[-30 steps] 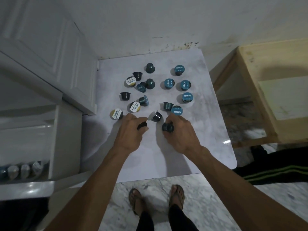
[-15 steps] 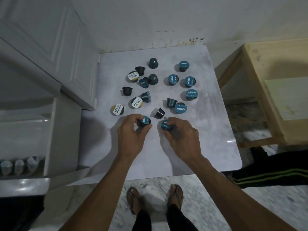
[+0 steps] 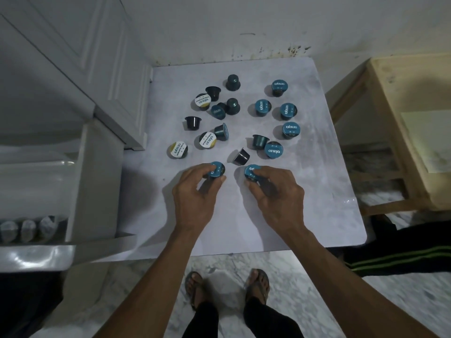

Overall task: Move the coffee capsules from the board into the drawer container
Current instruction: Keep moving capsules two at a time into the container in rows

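Observation:
Several coffee capsules, most with teal lids and a few with white-and-gold lids (image 3: 207,141), lie scattered over the pale marbled board (image 3: 317,181). My left hand (image 3: 195,193) grips a teal-lidded capsule (image 3: 216,169) just above the board's middle. My right hand (image 3: 275,193) grips another teal-lidded capsule (image 3: 251,172) beside it. A dark capsule (image 3: 241,156) lies on its side just beyond both hands. The white drawer container (image 3: 31,254) stands at the lower left with a few capsules (image 3: 26,229) lined up inside.
A white cabinet (image 3: 73,69) rises along the board's left edge. A wooden frame (image 3: 390,132) stands to the right. Below the board's near edge are my sandalled feet (image 3: 227,286) on a marble floor, and dark striped fabric (image 3: 402,250) lies at the right.
Both hands have closed on a capsule each and turned them so the teal lids face up. The view has shifted slightly closer to the board.

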